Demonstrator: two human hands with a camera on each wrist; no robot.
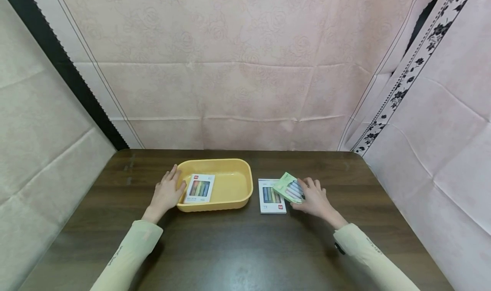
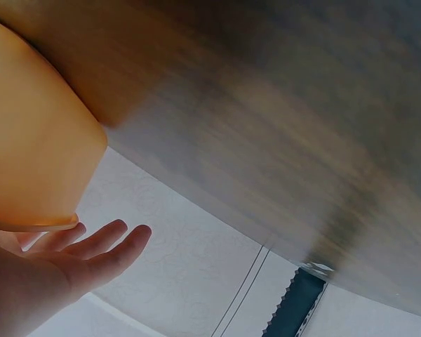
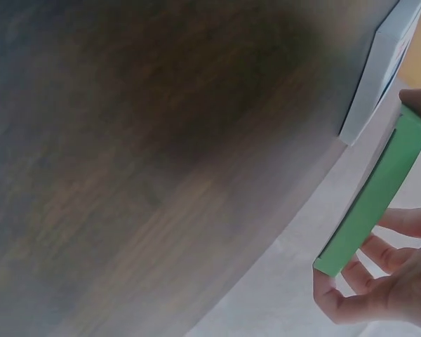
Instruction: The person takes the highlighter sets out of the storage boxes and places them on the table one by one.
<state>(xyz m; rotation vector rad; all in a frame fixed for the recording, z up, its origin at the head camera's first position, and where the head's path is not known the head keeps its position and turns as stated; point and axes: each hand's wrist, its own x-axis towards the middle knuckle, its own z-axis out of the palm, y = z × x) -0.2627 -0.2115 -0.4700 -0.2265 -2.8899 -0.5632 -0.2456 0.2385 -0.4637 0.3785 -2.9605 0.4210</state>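
My left hand (image 1: 167, 194) rests at the left end of a yellow plastic basket (image 1: 215, 206), fingers extended along its rim. Inside the basket, toward its left, lies a white box (image 1: 199, 188) with coloured sticks pictured on it. My right hand (image 1: 315, 200) grips a green chalk box (image 1: 288, 188), its front printed with white sticks. In the right wrist view, thumb and fingertips pinch the green chalk box (image 3: 373, 193) at opposite ends. In the head view it overlaps the upper right of a second white box (image 1: 272, 208), printed with bluish and dark sticks, lying on the table.
The dark wooden table (image 1: 230, 248) has rounded far corners. Pale patterned cloth (image 1: 238, 90) hangs behind it, with more cloth on both sides. A black strip (image 1: 76, 78) runs down at the left, and a floral border (image 1: 410, 73) at the right.
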